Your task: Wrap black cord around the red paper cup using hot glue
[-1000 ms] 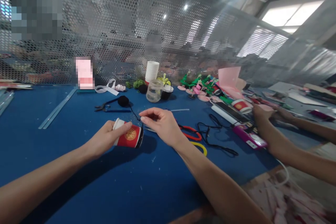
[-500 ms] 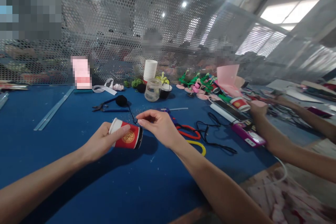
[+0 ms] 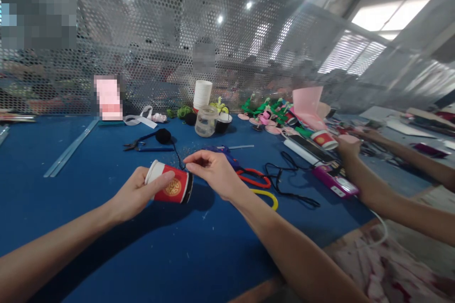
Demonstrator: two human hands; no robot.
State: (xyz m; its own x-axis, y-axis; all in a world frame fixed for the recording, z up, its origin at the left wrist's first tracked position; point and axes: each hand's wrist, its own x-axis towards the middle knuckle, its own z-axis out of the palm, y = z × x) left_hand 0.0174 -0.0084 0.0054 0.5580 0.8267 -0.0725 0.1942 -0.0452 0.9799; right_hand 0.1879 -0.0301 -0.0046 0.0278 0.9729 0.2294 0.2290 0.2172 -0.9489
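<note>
Tilted on its side above the table, a red and white paper cup with a gold emblem is gripped by my left hand. Black yarn is wound around its base end. My right hand pinches the black yarn just beyond the cup's base. That strand runs back to a small black yarn ball on the table, which lies against blue-handled pliers.
A glue gun and scissors with red and yellow handles lie beside my right hand. Behind are a clear jar and stacked white cups. A purple power strip lies right, near a co-worker's hand.
Both hands keep their grips and barely move; the cup turns slightly, so its gold emblem sits a little differently. The view shifts slightly.
</note>
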